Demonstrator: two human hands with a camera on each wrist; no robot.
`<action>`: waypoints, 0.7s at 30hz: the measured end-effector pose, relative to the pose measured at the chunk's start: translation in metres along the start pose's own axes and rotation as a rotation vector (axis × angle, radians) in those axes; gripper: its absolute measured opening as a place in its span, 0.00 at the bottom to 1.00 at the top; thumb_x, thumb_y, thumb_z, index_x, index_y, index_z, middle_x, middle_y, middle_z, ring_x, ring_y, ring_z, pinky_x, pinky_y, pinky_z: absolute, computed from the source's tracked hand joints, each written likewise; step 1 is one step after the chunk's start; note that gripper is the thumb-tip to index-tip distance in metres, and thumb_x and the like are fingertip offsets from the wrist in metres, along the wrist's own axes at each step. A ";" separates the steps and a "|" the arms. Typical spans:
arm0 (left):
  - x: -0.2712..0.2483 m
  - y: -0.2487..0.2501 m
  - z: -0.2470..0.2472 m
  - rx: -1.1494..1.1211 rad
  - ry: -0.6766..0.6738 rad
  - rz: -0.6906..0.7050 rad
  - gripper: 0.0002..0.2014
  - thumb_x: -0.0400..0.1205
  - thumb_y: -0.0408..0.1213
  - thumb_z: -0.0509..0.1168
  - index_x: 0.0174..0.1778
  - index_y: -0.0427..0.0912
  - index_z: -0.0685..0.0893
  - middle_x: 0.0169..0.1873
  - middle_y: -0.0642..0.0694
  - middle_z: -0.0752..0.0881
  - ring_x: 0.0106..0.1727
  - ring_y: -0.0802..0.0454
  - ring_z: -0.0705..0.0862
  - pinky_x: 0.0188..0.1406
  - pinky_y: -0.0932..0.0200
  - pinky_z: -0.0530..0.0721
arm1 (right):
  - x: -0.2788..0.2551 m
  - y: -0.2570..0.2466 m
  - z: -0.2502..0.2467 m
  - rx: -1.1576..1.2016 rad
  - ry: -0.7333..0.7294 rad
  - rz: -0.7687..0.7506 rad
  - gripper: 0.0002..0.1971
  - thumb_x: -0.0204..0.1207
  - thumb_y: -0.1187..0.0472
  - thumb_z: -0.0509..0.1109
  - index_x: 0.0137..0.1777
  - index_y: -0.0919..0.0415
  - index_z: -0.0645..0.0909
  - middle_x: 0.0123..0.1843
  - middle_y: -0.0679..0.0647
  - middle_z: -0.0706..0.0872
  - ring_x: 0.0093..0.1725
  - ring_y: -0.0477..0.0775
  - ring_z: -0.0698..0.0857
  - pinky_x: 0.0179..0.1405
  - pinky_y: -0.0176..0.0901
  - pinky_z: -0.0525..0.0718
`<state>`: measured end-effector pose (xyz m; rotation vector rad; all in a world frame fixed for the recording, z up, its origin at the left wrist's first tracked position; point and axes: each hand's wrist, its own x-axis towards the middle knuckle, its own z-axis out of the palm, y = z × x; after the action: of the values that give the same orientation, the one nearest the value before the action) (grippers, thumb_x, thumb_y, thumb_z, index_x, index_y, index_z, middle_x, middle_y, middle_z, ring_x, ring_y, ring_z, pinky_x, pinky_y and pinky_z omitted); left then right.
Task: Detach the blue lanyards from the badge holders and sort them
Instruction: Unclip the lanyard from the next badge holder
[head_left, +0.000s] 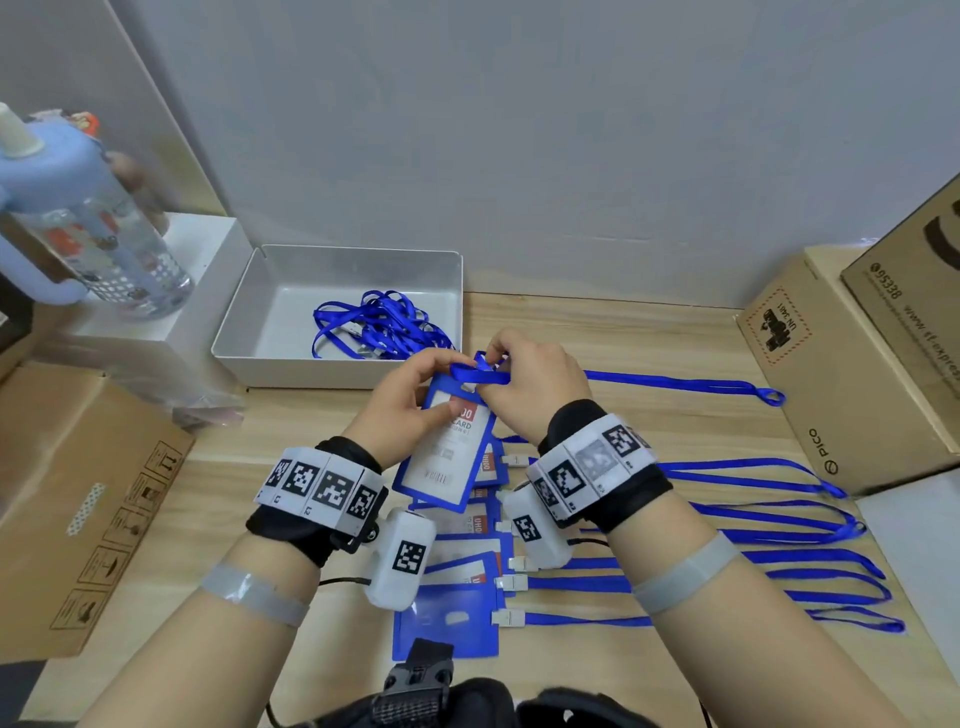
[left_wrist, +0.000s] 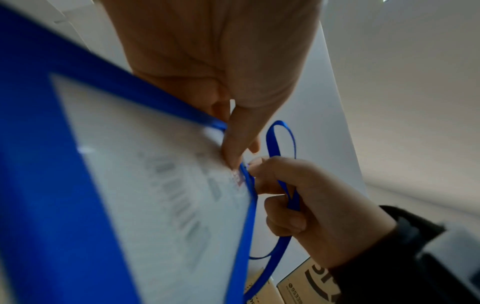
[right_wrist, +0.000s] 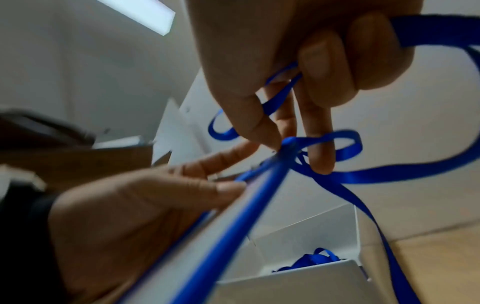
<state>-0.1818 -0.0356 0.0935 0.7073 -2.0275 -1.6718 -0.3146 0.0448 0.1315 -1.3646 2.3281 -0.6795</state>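
Note:
My left hand (head_left: 415, 395) grips a blue badge holder (head_left: 447, 457) by its top, thumb across the white card, lifted above the table. My right hand (head_left: 524, 384) pinches the blue lanyard (head_left: 675, 385) where it joins the holder's top edge, and the strap runs through its curled fingers. The rest of that lanyard trails right across the table. In the right wrist view the fingertips (right_wrist: 322, 164) sit at the clip end of the lanyard (right_wrist: 389, 174). In the left wrist view the holder (left_wrist: 130, 185) fills the frame, with the right hand (left_wrist: 306, 201) at its corner.
A grey tray (head_left: 270, 291) behind the hands holds loose blue lanyards (head_left: 379, 327). Several more badge holders (head_left: 457, 613) with lanyards (head_left: 779, 530) attached lie in a row below my wrists. Cardboard boxes (head_left: 857, 353) stand right and left (head_left: 78, 499). A water bottle (head_left: 88, 228) stands far left.

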 end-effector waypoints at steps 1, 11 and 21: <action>0.001 0.000 0.000 -0.009 0.000 -0.003 0.19 0.75 0.22 0.66 0.52 0.52 0.78 0.55 0.44 0.83 0.53 0.52 0.85 0.48 0.60 0.85 | -0.001 -0.002 0.000 -0.022 -0.003 -0.003 0.10 0.70 0.56 0.67 0.52 0.52 0.76 0.43 0.50 0.83 0.46 0.58 0.81 0.43 0.46 0.78; 0.004 0.007 0.000 -0.103 0.059 -0.009 0.22 0.74 0.21 0.67 0.51 0.55 0.74 0.52 0.50 0.83 0.46 0.60 0.85 0.45 0.67 0.83 | -0.001 -0.004 0.008 0.226 0.043 -0.047 0.08 0.73 0.57 0.71 0.48 0.46 0.76 0.45 0.53 0.89 0.47 0.58 0.87 0.46 0.56 0.86; -0.009 0.012 -0.008 -0.119 0.033 -0.059 0.22 0.76 0.22 0.65 0.53 0.58 0.78 0.53 0.48 0.79 0.47 0.61 0.85 0.38 0.67 0.85 | 0.010 0.006 -0.007 0.487 0.180 0.045 0.08 0.74 0.69 0.67 0.41 0.53 0.78 0.39 0.45 0.84 0.45 0.50 0.81 0.45 0.39 0.76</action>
<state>-0.1719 -0.0342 0.1070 0.7543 -1.8848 -1.7852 -0.3277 0.0402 0.1334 -1.0599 2.1123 -1.2973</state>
